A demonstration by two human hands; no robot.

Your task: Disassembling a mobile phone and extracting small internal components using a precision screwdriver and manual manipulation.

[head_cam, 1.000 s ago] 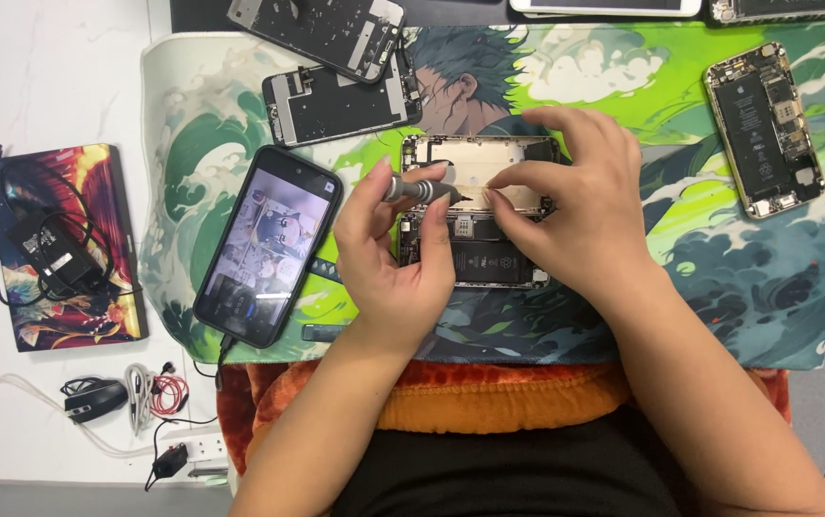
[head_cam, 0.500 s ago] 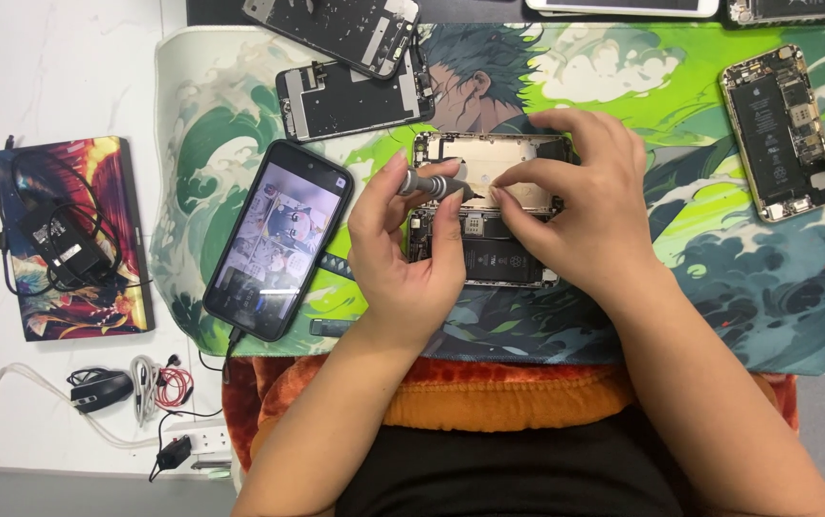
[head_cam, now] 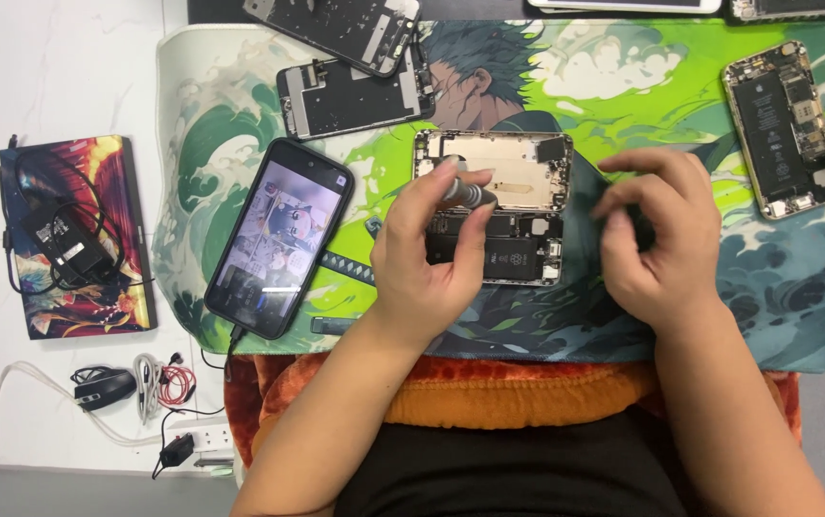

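Note:
An opened phone body (head_cam: 513, 172) lies on a green illustrated mat (head_cam: 623, 86), its bare metal shell above and its dark battery and boards below. My left hand (head_cam: 422, 258) rests over its left half and grips a small grey screwdriver (head_cam: 470, 194), tip pointing down at the shell's left side. My right hand (head_cam: 656, 239) hovers just right of the phone, off it, with fingers curled and thumb against the fingertips. I see nothing between them, and the hand is slightly blurred.
A phone with a lit screen (head_cam: 278, 235) lies left of my left hand, cable attached. Two detached screen assemblies (head_cam: 355, 96) (head_cam: 345, 29) lie at the top, another opened phone (head_cam: 784, 129) at right. A colourful pad with a charger (head_cam: 72, 235), a mouse (head_cam: 106, 388) and cables are far left.
My right hand has lifted off the opened phone and moved right, uncovering its shell. My left hand still holds the screwdriver over the phone's left side.

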